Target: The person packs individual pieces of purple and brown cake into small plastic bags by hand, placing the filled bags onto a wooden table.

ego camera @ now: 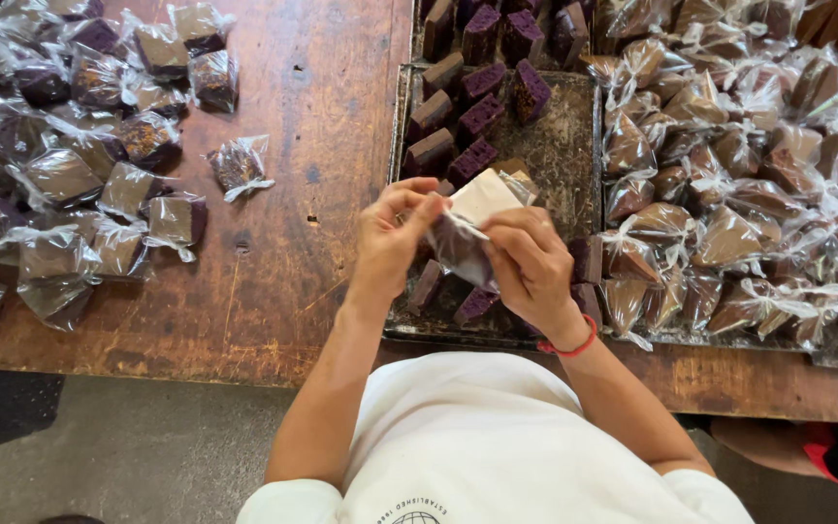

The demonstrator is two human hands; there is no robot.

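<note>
My left hand (387, 236) and my right hand (528, 262) together hold a clear plastic bag (460, 243) with a dark purple-brown cake piece inside, just above the near end of a dark metal tray (564, 146). The left fingers pinch the bag's upper edge; the right hand grips its side. A pale sheet sticks up behind the bag. Bare purple and brown cake slices (477, 87) lie on the tray's far half. A red band circles my right wrist.
Bagged cake pieces lie heaped at the right (749, 175) and spread over the wooden table (293, 243) at the left (70, 155). One single bagged piece (238, 167) lies apart near the middle. The table's front edge runs below my hands.
</note>
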